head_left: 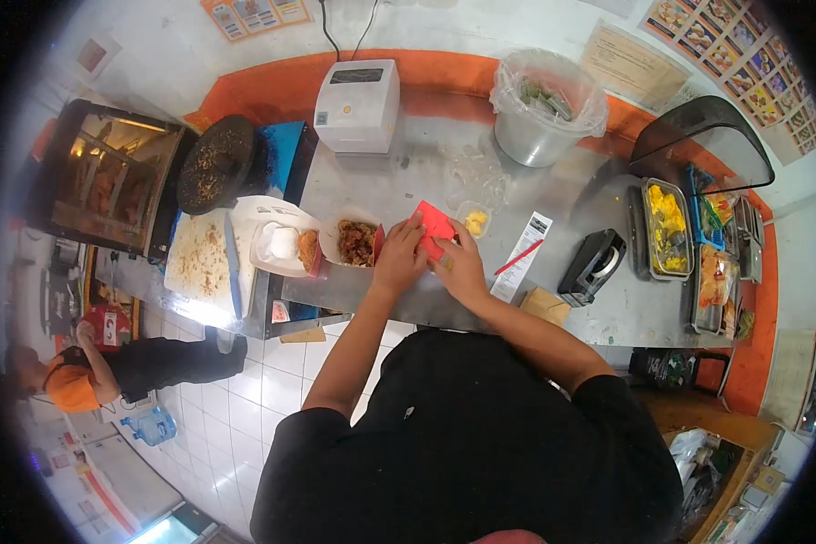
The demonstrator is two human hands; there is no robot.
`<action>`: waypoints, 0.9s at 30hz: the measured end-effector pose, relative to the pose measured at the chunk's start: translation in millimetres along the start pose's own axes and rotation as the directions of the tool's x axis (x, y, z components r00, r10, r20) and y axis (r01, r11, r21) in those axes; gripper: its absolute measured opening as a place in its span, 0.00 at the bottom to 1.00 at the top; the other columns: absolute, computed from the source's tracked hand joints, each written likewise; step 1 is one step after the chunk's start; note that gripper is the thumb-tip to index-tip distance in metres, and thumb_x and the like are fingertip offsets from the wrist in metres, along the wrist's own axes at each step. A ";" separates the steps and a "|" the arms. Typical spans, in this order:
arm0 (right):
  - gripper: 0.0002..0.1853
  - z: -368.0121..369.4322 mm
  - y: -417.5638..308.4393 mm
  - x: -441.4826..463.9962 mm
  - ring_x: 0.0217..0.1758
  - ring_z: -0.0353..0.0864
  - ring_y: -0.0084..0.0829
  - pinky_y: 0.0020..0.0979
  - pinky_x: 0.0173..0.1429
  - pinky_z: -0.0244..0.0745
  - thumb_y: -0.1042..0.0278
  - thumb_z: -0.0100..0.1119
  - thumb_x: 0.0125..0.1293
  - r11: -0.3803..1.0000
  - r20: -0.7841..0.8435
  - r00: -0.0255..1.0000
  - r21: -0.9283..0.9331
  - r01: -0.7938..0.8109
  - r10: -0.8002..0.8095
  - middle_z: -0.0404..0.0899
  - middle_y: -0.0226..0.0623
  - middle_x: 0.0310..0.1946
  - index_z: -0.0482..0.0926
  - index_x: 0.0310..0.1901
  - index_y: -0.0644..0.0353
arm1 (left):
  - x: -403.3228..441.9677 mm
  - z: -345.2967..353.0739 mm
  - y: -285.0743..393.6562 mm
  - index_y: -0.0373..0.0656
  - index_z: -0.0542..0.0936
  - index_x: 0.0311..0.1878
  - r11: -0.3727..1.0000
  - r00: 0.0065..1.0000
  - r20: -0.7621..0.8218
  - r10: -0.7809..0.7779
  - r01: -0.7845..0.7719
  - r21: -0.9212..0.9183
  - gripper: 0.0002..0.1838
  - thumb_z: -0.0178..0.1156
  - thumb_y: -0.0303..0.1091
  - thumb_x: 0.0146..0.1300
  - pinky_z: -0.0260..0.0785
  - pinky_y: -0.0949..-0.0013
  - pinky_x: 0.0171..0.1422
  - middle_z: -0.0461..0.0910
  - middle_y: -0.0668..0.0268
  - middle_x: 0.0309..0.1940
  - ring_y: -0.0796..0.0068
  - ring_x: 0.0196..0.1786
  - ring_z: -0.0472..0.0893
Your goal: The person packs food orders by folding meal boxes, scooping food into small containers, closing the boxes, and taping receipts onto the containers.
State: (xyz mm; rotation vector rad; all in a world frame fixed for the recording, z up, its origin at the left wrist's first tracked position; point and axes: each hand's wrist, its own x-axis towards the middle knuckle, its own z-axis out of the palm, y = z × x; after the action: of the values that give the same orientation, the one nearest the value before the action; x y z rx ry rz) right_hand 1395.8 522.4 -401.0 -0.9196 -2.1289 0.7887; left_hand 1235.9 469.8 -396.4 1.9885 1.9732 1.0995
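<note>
Both my hands meet over a red cardboard food box (434, 218) on the steel counter. My left hand (402, 257) presses its left side with fingers bent. My right hand (461, 267) grips its right and near side; a yellowish patch shows beneath the fingers. What lies inside is hidden. Just left of my left hand stands an open box with dark brown fried food (355, 243). Another open box holds white rice (282, 243) and a browned piece of food. Beyond my right hand sits a small clear cup with yellow contents (474, 220).
A printed receipt (520, 257) with a red pen (520, 257), a tape dispenser (593, 267) and trays of yellow food (667, 228) lie to the right. At left are a knife (233, 265) on a cutting board (190, 272) and a label printer (357, 106). Another person (109, 372) stands far left.
</note>
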 end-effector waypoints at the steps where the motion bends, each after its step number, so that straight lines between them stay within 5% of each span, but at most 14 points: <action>1: 0.21 -0.5 7.6 3.0 0.66 0.69 0.50 0.40 0.68 0.67 0.70 0.71 0.52 0.999 0.041 0.999 0.043 0.016 -0.017 0.63 0.51 0.68 0.83 0.49 0.62 | 1.5 -4.1 3.3 0.33 0.78 0.49 1.000 1.000 0.003 0.001 -0.001 0.002 0.16 0.57 0.27 0.56 0.66 0.54 0.67 0.71 0.51 0.64 0.45 0.63 0.71; 4: 0.21 -12.6 30.3 12.9 0.67 0.67 0.49 0.41 0.69 0.65 0.69 0.71 0.53 0.967 0.171 0.983 0.255 0.017 -0.062 0.63 0.47 0.69 0.83 0.51 0.58 | 12.3 -12.8 9.6 0.34 0.77 0.53 0.977 0.979 0.141 -0.147 0.121 0.176 0.21 0.58 0.29 0.55 0.67 0.52 0.64 0.71 0.53 0.63 0.45 0.59 0.72; 10: 0.19 -27.9 37.7 26.8 0.68 0.65 0.48 0.42 0.71 0.62 0.70 0.69 0.54 1.000 0.143 0.989 0.014 0.022 -0.024 0.66 0.43 0.67 0.85 0.50 0.48 | 40.8 -5.3 1.9 0.46 0.73 0.63 0.862 0.955 0.054 0.292 -0.287 0.418 0.30 0.58 0.31 0.54 0.68 0.46 0.56 0.71 0.56 0.54 0.51 0.51 0.72; 12: 0.19 -25.8 36.6 23.7 0.68 0.65 0.47 0.43 0.71 0.61 0.71 0.69 0.54 1.000 0.100 0.995 -0.016 0.000 0.001 0.66 0.43 0.67 0.85 0.49 0.49 | 36.8 -5.2 4.7 0.48 0.72 0.65 0.947 0.982 0.180 0.053 -0.106 0.302 0.30 0.59 0.34 0.55 0.69 0.46 0.55 0.71 0.52 0.52 0.51 0.52 0.73; 13: 0.18 -25.1 35.6 21.2 0.68 0.65 0.47 0.43 0.71 0.61 0.71 0.68 0.54 0.999 0.057 0.998 -0.045 -0.023 0.026 0.66 0.42 0.66 0.85 0.49 0.49 | 33.3 -6.2 10.1 0.48 0.72 0.65 0.947 0.981 0.184 0.055 -0.109 0.302 0.30 0.59 0.34 0.55 0.69 0.46 0.55 0.71 0.52 0.52 0.51 0.52 0.73; 15: 0.18 -28.2 16.4 6.6 0.66 0.66 0.47 0.42 0.69 0.62 0.72 0.68 0.55 0.996 0.034 0.996 -0.040 -0.083 0.084 0.67 0.42 0.66 0.85 0.49 0.50 | 17.4 -7.1 26.6 0.45 0.73 0.62 0.935 0.937 0.181 -0.300 0.252 0.250 0.27 0.59 0.38 0.57 0.72 0.48 0.51 0.71 0.50 0.48 0.50 0.53 0.72; 18: 0.16 -27.4 -19.9 -18.5 0.64 0.68 0.48 0.42 0.68 0.65 0.74 0.66 0.55 0.980 0.083 0.977 0.018 -0.200 0.198 0.68 0.44 0.64 0.85 0.47 0.53 | -15.6 -4.9 42.1 0.42 0.74 0.58 0.902 0.912 0.058 -0.406 0.389 0.187 0.23 0.59 0.40 0.60 0.73 0.50 0.47 0.70 0.49 0.46 0.47 0.50 0.73; 20: 0.15 -20.3 -18.4 -29.9 0.63 0.69 0.48 0.43 0.67 0.65 0.74 0.65 0.55 0.964 0.156 0.957 0.067 -0.258 0.246 0.68 0.46 0.64 0.84 0.46 0.55 | -33.3 -13.0 59.4 0.41 0.74 0.56 0.870 0.905 0.040 -0.424 0.395 0.295 0.22 0.59 0.40 0.61 0.72 0.50 0.48 0.70 0.49 0.46 0.46 0.49 0.73; 22: 0.18 -11.1 -6.6 -31.8 0.67 0.67 0.49 0.43 0.70 0.63 0.73 0.65 0.55 0.955 0.190 0.976 0.252 -0.155 0.108 0.66 0.47 0.66 0.81 0.49 0.58 | -41.9 -16.4 61.2 0.40 0.75 0.54 0.826 0.899 0.010 -0.438 0.398 0.398 0.20 0.59 0.40 0.62 0.72 0.50 0.49 0.70 0.48 0.46 0.45 0.49 0.74; 25: 0.20 -13.7 3.1 -28.9 0.70 0.64 0.49 0.42 0.72 0.61 0.73 0.65 0.56 0.948 0.285 0.958 0.294 -0.119 0.032 0.65 0.46 0.68 0.79 0.53 0.59 | -53.3 -22.5 51.3 0.40 0.73 0.59 0.886 0.946 -0.031 -0.321 0.312 0.343 0.23 0.59 0.38 0.61 0.71 0.49 0.54 0.69 0.46 0.48 0.43 0.52 0.73; 27: 0.21 -13.4 10.2 -23.6 0.72 0.63 0.46 0.41 0.71 0.62 0.74 0.65 0.57 0.957 0.316 0.948 0.283 -0.064 -0.030 0.63 0.46 0.70 0.78 0.54 0.59 | -52.1 -23.5 44.2 0.41 0.71 0.63 0.978 0.981 -0.010 -0.192 0.192 0.082 0.26 0.59 0.35 0.61 0.70 0.50 0.57 0.69 0.46 0.49 0.43 0.55 0.73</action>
State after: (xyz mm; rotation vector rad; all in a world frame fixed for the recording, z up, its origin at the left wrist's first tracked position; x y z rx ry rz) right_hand 1422.2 513.2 -408.7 -0.6907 -2.1935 1.2944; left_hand 1264.9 407.2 -375.0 1.7862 2.1904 0.9905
